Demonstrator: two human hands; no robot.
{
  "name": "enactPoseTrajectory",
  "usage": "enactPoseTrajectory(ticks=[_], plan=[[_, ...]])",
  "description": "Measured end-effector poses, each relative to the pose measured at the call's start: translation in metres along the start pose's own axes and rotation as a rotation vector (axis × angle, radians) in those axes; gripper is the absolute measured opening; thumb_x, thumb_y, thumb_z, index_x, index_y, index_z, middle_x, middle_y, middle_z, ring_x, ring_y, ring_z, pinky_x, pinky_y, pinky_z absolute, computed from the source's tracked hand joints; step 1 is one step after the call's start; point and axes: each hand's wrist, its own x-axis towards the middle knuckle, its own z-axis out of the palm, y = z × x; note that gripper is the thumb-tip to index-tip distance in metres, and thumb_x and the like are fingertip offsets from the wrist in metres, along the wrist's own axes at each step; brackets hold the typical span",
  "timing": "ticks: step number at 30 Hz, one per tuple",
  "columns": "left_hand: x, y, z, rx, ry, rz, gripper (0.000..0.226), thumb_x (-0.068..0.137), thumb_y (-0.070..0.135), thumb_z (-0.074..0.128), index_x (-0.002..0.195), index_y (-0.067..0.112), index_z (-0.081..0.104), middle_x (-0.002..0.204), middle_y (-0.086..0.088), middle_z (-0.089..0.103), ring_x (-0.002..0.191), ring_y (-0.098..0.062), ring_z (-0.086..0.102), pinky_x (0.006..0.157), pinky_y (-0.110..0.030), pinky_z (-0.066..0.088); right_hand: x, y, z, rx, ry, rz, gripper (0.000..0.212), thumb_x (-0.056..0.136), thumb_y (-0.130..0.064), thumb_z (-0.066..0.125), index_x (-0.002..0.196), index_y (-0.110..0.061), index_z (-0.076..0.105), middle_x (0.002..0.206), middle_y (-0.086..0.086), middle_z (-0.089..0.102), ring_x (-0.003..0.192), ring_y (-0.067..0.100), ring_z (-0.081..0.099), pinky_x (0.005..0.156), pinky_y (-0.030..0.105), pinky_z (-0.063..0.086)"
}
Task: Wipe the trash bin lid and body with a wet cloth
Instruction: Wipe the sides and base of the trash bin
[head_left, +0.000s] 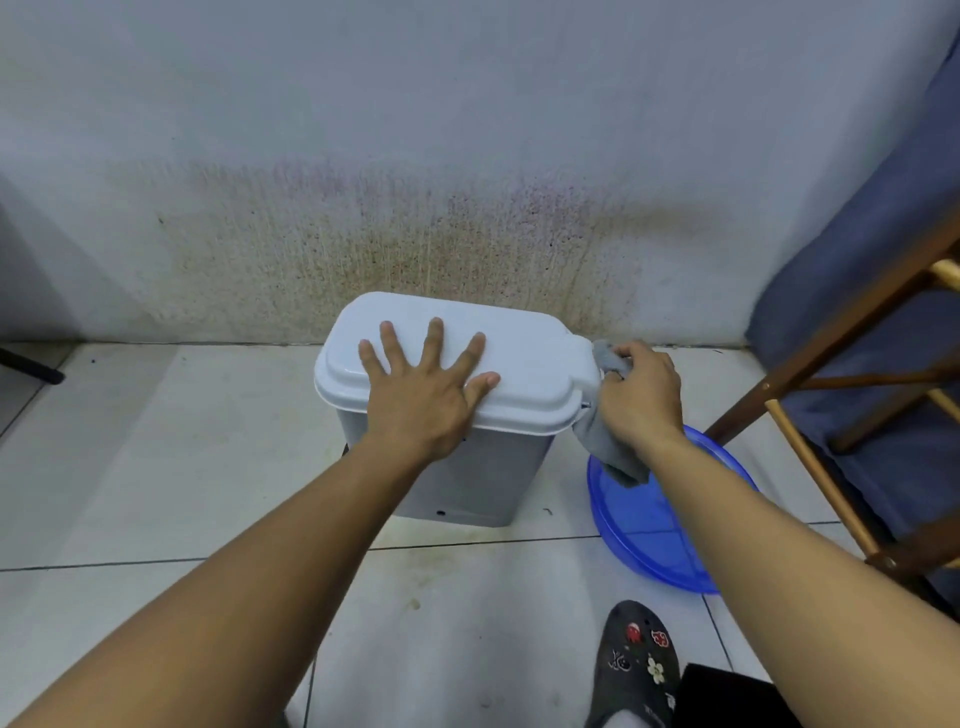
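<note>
A small grey trash bin (488, 478) stands on the tiled floor against the stained wall, its white lid (530, 358) closed. My left hand (426, 384) lies flat on the lid with fingers spread, pressing down on it. My right hand (641, 395) grips a grey cloth (610, 447) against the lid's right end, by the hinge tab. Part of the cloth pokes out above my fingers and the rest hangs down beside the bin's right side.
A blue plastic basin (654, 535) sits on the floor just right of the bin, under my right forearm. A wooden-framed chair with blue fabric (852, 322) fills the right edge. My foot in a dark clog (639, 665) is at the bottom. A dark bar (31, 366) lies far left.
</note>
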Motion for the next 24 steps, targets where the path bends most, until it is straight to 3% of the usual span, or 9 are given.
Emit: enactPoseTrajectory(ticks=[3, 7, 9, 11, 13, 16, 20, 22, 24], plan=[[0.004, 0.008, -0.004, -0.038, -0.021, -0.045, 0.069, 0.098, 0.07, -0.005, 0.164, 0.048, -0.005, 0.176, -0.003, -0.008, 0.153, -0.059, -0.012, 0.119, -0.076, -0.006, 0.009, -0.006, -0.01, -0.065, -0.051, -0.079, 0.019, 0.088, -0.006, 0.053, 0.098, -0.022, 0.057, 0.116, 0.007, 0.055, 0.094, 0.018, 0.048, 0.078, 0.025, 0.036], [0.004, 0.018, -0.005, -0.015, -0.071, -0.088, 0.072, 0.096, 0.069, -0.006, 0.164, 0.044, -0.007, 0.176, -0.007, -0.011, 0.151, -0.063, -0.013, 0.116, -0.079, -0.005, 0.02, -0.004, -0.026, 0.134, -0.134, 0.132, 0.028, 0.089, -0.03, 0.063, 0.115, -0.026, 0.055, 0.108, 0.007, 0.064, 0.092, 0.024, 0.063, 0.065, 0.029, 0.047], [0.006, 0.027, -0.008, 0.001, -0.119, -0.128, 0.069, 0.1, 0.067, -0.002, 0.165, 0.042, -0.007, 0.175, -0.01, -0.013, 0.149, -0.065, -0.014, 0.115, -0.081, -0.005, 0.025, -0.003, -0.038, 0.165, -0.216, 0.212, 0.039, 0.084, -0.022, 0.063, 0.122, -0.022, 0.054, 0.1, 0.009, 0.066, 0.083, 0.026, 0.064, 0.062, 0.034, 0.05], [0.007, 0.036, -0.014, -0.02, -0.147, -0.16, 0.067, 0.105, 0.061, 0.004, 0.166, 0.036, -0.004, 0.175, -0.015, -0.01, 0.148, -0.066, -0.014, 0.115, -0.081, -0.006, 0.027, -0.005, -0.053, 0.213, -0.293, 0.232, 0.023, 0.081, -0.006, 0.061, 0.104, -0.008, 0.06, 0.088, 0.012, 0.063, 0.075, 0.026, 0.057, 0.063, 0.037, 0.048], [0.002, 0.053, -0.013, -0.163, -0.034, -0.077, 0.064, 0.109, 0.054, 0.011, 0.167, 0.028, 0.007, 0.175, -0.016, 0.002, 0.153, -0.06, -0.007, 0.121, -0.071, -0.001, 0.026, -0.008, -0.069, 0.252, -0.382, 0.249, 0.017, 0.081, 0.007, 0.058, 0.09, -0.007, 0.06, 0.086, 0.015, 0.059, 0.076, 0.027, 0.056, 0.067, 0.042, 0.05], [-0.022, 0.098, -0.007, -0.685, 0.149, 0.216, 0.069, 0.107, 0.057, 0.036, 0.165, 0.021, 0.026, 0.167, -0.007, 0.035, 0.154, -0.028, 0.028, 0.125, -0.042, 0.025, 0.022, -0.007, -0.085, 0.401, -0.471, 0.265, 0.028, 0.084, 0.012, 0.055, 0.101, -0.009, 0.062, 0.097, 0.016, 0.067, 0.091, 0.029, 0.066, 0.083, 0.051, 0.055], [-0.032, 0.151, 0.005, -1.306, -0.272, 0.034, 0.099, 0.084, 0.062, 0.078, 0.162, 0.025, 0.031, 0.137, 0.012, 0.059, 0.117, -0.006, 0.063, 0.087, -0.026, 0.06, 0.019, 0.011, -0.087, 0.643, -0.476, 0.341, 0.031, 0.088, 0.013, 0.055, 0.114, -0.004, 0.058, 0.104, 0.019, 0.068, 0.1, 0.034, 0.07, 0.08, 0.052, 0.06], [-0.018, 0.16, 0.024, -1.417, -0.452, -0.102, 0.071, 0.084, 0.043, 0.086, 0.143, 0.018, 0.054, 0.117, 0.007, 0.068, 0.094, -0.005, 0.068, 0.062, -0.019, 0.056, 0.019, 0.03, -0.082, 0.693, -0.45, 0.393, 0.03, 0.089, 0.01, 0.058, 0.117, -0.002, 0.057, 0.105, 0.021, 0.068, 0.099, 0.035, 0.071, 0.073, 0.049, 0.061], [-0.007, 0.16, 0.051, -1.466, -0.535, -0.196, 0.04, 0.083, 0.029, 0.087, 0.114, 0.014, 0.066, 0.107, -0.004, 0.073, 0.082, -0.014, 0.069, 0.058, -0.023, 0.051, 0.019, 0.054, -0.074, 0.702, -0.432, 0.437, 0.029, 0.089, 0.006, 0.063, 0.117, 0.001, 0.057, 0.107, 0.023, 0.069, 0.099, 0.035, 0.071, 0.073, 0.049, 0.06]])
